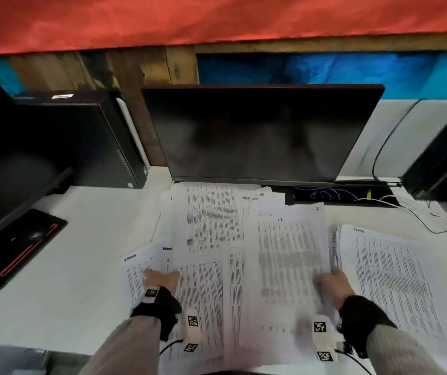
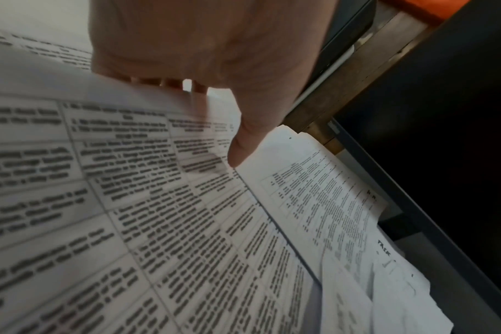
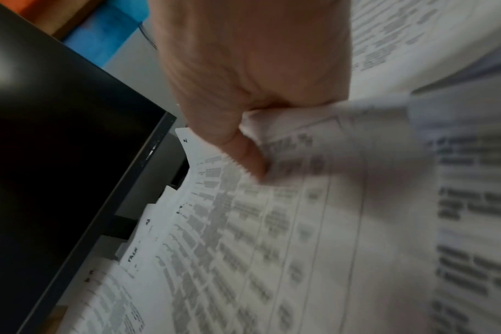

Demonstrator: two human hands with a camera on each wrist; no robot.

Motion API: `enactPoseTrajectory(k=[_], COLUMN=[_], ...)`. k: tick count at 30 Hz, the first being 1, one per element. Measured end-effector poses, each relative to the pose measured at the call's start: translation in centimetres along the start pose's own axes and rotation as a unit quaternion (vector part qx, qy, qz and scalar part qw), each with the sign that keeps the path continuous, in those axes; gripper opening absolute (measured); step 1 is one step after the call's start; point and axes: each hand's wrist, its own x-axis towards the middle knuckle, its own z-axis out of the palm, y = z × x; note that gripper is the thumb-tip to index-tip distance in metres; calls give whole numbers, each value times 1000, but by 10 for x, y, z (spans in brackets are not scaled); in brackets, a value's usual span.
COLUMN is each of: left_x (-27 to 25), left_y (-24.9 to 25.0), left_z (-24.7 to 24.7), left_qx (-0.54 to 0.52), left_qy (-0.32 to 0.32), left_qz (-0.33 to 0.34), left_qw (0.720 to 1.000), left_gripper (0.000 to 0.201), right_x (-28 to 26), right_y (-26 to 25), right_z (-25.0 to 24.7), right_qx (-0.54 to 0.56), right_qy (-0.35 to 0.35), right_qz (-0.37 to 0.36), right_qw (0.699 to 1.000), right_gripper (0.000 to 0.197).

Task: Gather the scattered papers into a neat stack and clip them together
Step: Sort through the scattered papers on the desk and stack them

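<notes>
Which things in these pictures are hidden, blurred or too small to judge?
- Clip: seen in no view, perhaps under the papers.
- Left hand fingers: left wrist view, tucked under a lifted sheet; thumb on top.
- Right hand grip: right wrist view, motion blur; how many sheets it pinches is unclear.
- Printed text: all views, too small or blurred.
- Desk near edge: head view, cut off by the frame.

Illumination is even and moderate in the head view; the white surface (image 1: pixel 87 266) shows no hard shadows. Wide-angle distortion bows the monitor (image 1: pixel 260 133) frame and stretches the edges. The right hand (image 1: pixel 330 286) is smeared by motion blur. Both wrist views are dimmer, with print on the papers (image 2: pixel 186 226) soft, blurred most heavily in the right wrist view.
</notes>
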Motion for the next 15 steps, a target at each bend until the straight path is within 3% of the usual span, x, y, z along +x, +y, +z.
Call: enactPoseTrajectory(k=[3,5,8,10,12,15], left_x=[4,3,-7,-14,-22,-40], left_y=[-1,-2,4,9,18,34], left_z=[1,-3,-27,-53,-83,-129], left_qx=[10,45,76,147,180,100], left_qy=[-50,-35,40,123,202,292], left_qz=[36,80,152,202,257,322], left_qw=[998,995,985,960,928,895], left_gripper=[87,70,42,39,35,29], right_x=[-3,-6,-6,-7,-7,-8], right_y=[7,5,-2,-5,-7,-4], right_z=[3,2,1,1,3,4], right_qx=[-23,-47,-59,-69,-81,-74], right_qy=[-83,-72,-39,-35,-35,-33], right_qz=[31,36,20,8,13,25], right_qw=[996,996,997,997,996,996], right_gripper=[24,20,20,18,29,42])
